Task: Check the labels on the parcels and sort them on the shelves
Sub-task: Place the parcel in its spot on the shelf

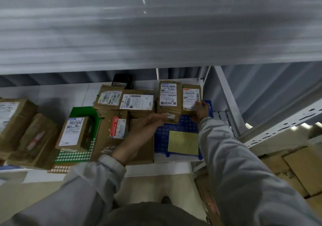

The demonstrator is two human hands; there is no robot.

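Observation:
Several brown cardboard parcels with white labels lie on a white shelf (43,93). My left hand (148,123) reaches across and holds the front edge of an upright parcel (168,100) that stands on a blue perforated tray (181,128). My right hand (200,111) grips a smaller labelled parcel (190,96) standing just to the right of it, at the shelf's right end. Both labels face me.
Left of the hands lie two flat labelled parcels (125,100), a parcel with a red sticker (116,126) and a parcel on a green perforated tray (81,114). More parcels (20,124) sit far left. A shelf board (156,33) hangs overhead. Cardboard boxes (296,170) stand at lower right.

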